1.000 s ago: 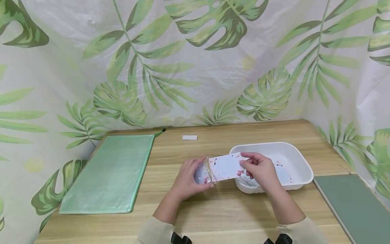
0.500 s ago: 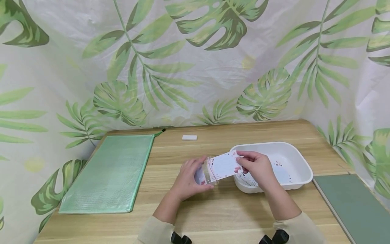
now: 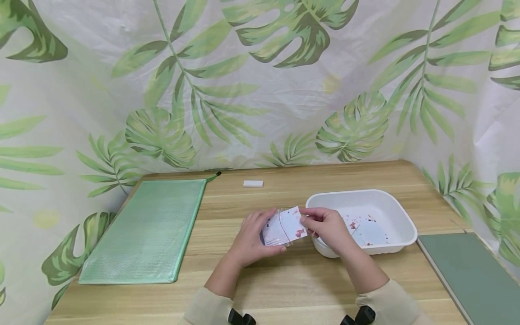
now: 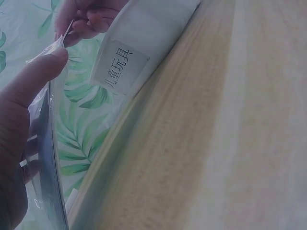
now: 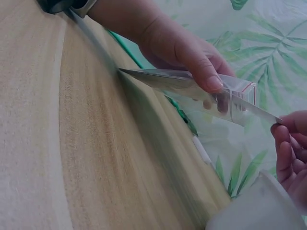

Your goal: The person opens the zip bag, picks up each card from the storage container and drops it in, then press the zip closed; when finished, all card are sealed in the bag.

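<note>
Holding clear bag (image 3: 276,230) between thumb and fingers of left hand (image 3: 248,238). Pinching outer end of printed card (image 3: 295,223) with right hand (image 3: 326,225). Partly inside bag, above table (image 3: 296,282), near white tub (image 3: 400,214). Could snag or crease at bag's mouth if pushed crooked; could split thin plastic if forced; could lose bag on loosening left grip.

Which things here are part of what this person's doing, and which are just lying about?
Part of the job:
Clear plastic bag, in the left grip
Printed card, partly in the bag, pinched in the right grip
White bin, probably: similar printing shows inside

Seemingly just lying about:
Green mesh pouch
Small white block
Grey-green board at the right edge
</note>
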Demonstrator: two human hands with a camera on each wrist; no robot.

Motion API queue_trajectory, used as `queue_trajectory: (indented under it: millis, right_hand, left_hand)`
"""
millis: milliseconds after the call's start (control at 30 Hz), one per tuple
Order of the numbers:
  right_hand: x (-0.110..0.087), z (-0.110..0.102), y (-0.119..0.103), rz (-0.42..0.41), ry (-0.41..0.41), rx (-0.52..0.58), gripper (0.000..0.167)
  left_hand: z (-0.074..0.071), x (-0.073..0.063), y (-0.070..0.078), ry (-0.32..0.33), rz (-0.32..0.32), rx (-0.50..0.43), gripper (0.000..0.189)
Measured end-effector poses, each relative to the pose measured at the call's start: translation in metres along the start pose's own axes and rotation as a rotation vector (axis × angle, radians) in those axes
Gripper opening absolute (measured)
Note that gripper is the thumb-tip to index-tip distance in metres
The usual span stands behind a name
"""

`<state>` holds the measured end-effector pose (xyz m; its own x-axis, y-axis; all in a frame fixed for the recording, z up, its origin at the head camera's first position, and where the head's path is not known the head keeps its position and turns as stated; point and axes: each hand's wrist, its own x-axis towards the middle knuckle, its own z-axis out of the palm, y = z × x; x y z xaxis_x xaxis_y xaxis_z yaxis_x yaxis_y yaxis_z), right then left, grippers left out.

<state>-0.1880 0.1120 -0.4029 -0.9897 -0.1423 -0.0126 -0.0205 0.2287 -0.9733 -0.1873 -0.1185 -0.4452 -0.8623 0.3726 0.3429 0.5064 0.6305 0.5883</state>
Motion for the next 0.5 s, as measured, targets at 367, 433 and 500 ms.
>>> queue_trajectory:
  millis: [367,433,500]
  right_hand:
    - [0.005,0.015,0.003,-0.017,-0.122,-0.053,0.031]
    - [0.006,0.02,0.003,-0.025,-0.119,-0.074,0.029]
    - [0.008,0.023,0.003,-0.04,-0.115,-0.113,0.028]
  left_hand:
    - [0.0,0.0,0.001,0.011,-0.006,-0.008,0.093]
    - [0.0,0.0,0.001,0.018,0.001,-0.006,0.092]
    - [-0.001,0.0,0.002,0.026,0.012,0.002,0.091]
